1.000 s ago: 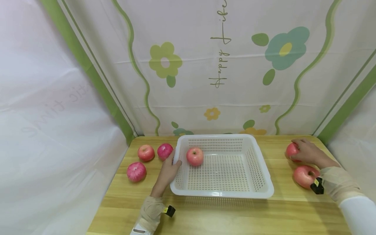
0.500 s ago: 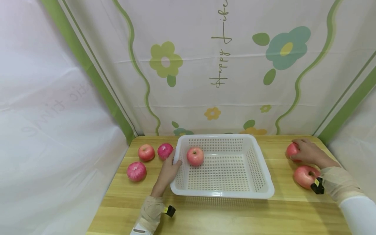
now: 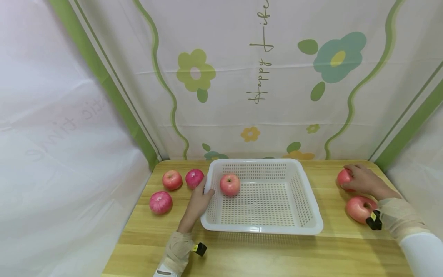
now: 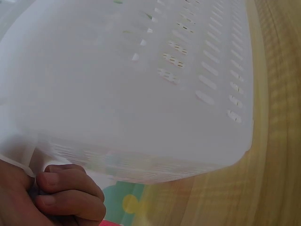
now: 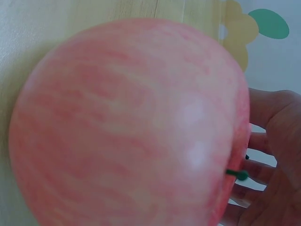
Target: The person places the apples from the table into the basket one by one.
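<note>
A white perforated plastic basket [image 3: 256, 229] stands mid-table, with one red apple [image 3: 230, 184] inside near its left end. My left hand [image 3: 198, 202] grips the basket's left rim. In the left wrist view its curled fingers [image 4: 75, 197] show under the rim beside the basket wall. At the far right, my right hand [image 3: 363, 179] holds another red apple [image 3: 344, 178] that rests on the table. A larger red apple [image 3: 360, 209] sits just in front of that hand. This larger apple [image 5: 127, 127], with its green stem, fills the right wrist view and hides most of the held one.
Left of the basket lie a red apple [image 3: 172, 180] and two magenta, streaked, onion-like balls, one nearer the front [image 3: 160, 202] and the other ball [image 3: 194, 178] close to my left hand. A printed curtain [image 3: 225, 115] rises behind the wooden table [image 3: 263, 257].
</note>
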The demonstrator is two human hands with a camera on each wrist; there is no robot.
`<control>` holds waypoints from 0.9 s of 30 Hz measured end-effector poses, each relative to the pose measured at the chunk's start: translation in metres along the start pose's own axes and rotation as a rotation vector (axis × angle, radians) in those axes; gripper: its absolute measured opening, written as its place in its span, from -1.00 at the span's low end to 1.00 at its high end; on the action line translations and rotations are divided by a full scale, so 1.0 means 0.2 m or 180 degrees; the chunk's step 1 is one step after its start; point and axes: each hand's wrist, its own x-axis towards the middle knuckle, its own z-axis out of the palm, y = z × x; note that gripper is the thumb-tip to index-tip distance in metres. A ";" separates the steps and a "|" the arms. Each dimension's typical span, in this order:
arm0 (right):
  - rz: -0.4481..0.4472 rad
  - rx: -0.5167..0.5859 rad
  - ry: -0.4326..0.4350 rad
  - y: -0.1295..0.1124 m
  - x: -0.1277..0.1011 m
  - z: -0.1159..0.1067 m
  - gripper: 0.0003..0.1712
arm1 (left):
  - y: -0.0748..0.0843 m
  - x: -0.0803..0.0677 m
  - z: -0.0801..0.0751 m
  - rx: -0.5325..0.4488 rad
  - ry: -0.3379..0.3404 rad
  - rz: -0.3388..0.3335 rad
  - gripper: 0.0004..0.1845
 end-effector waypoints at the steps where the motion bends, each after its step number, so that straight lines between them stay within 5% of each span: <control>1: 0.0002 0.0001 0.0002 0.00 0.00 0.00 -0.03 | 0.00 0.00 0.00 0.0000 0.0002 0.0002 -0.27; 27: -0.0223 -0.0145 0.0229 -0.05 0.00 -0.04 -0.09 | 0.01 -0.01 0.00 0.0015 0.0036 0.0041 -0.27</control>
